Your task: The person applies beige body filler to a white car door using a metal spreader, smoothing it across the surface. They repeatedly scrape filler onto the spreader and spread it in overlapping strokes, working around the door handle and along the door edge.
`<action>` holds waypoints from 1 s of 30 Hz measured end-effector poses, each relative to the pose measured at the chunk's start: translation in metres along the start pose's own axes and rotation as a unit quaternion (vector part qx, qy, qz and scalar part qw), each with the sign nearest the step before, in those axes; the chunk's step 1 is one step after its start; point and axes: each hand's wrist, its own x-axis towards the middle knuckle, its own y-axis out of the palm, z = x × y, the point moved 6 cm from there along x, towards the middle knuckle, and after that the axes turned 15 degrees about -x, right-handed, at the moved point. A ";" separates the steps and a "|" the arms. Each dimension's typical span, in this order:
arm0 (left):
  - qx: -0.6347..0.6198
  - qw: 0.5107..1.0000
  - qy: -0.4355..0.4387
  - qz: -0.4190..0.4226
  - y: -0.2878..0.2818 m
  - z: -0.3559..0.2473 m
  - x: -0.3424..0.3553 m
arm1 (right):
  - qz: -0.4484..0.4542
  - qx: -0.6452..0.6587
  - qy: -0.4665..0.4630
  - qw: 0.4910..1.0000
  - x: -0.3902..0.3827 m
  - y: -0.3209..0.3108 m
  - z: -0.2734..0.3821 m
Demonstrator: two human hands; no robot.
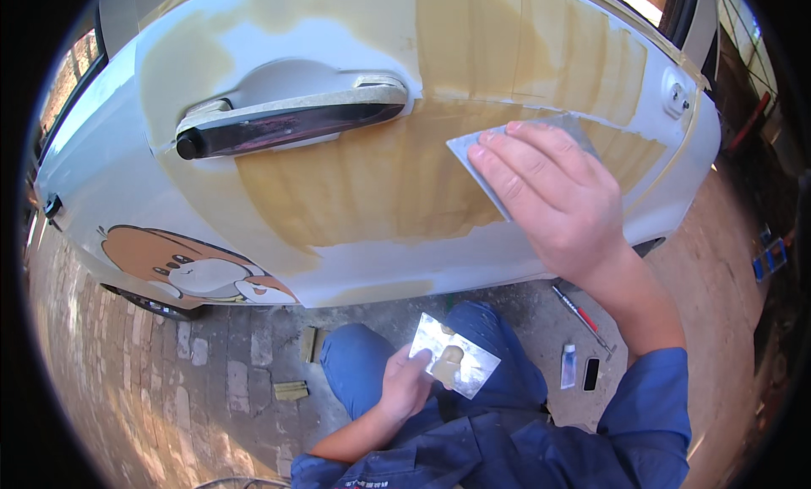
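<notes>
A white car door [363,274] spans the view, with tan body filler [363,185] spread in streaky bands around its handle [296,126]. My right hand [557,189] grips a thin grey filler spreader [469,155], its fingers laid flat along the sheet. The spreader lies against the filler, or very close to it, right of the handle. Above my knees, my left hand [407,383] pinches a shiny metal plate [481,375] by its left side. A dab of tan filler sits on this plate.
A tube [568,366] and a black phone [591,374] lie on the ground at right, below a red-handled tool [583,320]. Yellowish blocks [291,391] rest on the brick paving at left. A cartoon sticker [190,265] decorates the door's lower left.
</notes>
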 end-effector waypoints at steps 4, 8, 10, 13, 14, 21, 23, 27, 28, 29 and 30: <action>0.003 1.000 0.000 -0.005 0.000 0.001 0.000 | -0.048 -0.028 0.085 0.995 0.032 0.001 -0.058; -0.005 1.000 -0.010 0.012 -0.001 0.002 0.001 | -0.044 -0.028 0.086 0.995 0.011 0.023 -0.037; -0.008 1.000 -0.013 0.011 -0.002 0.003 0.001 | -0.029 -0.018 0.072 0.997 -0.019 0.028 -0.003; 0.001 1.000 -0.013 0.009 -0.001 0.002 0.000 | 0.047 0.033 0.018 0.998 -0.059 0.040 0.040; 0.010 1.000 -0.012 0.006 -0.002 0.001 0.000 | 0.066 0.057 0.008 0.996 -0.071 0.040 0.048; 0.018 1.000 0.004 0.005 0.000 -0.006 -0.002 | 0.150 0.359 0.361 0.848 -0.193 0.043 0.058; 0.030 0.999 0.014 -0.008 0.004 -0.001 0.003 | 0.119 0.493 0.589 0.629 -0.246 0.066 0.074; 0.035 0.999 0.023 -0.019 0.022 0.015 0.004 | 0.044 0.676 0.723 0.136 -0.307 0.110 0.131; 0.029 0.999 0.024 -0.020 0.026 0.018 0.005 | 0.033 0.703 0.692 0.160 -0.309 0.110 0.136; 0.021 0.999 0.023 -0.020 0.031 0.021 0.006 | 0.048 0.688 0.703 0.175 -0.314 0.111 0.141; 0.011 0.999 0.022 -0.023 0.035 0.024 0.006 | 0.017 0.713 0.668 0.211 -0.310 0.107 0.141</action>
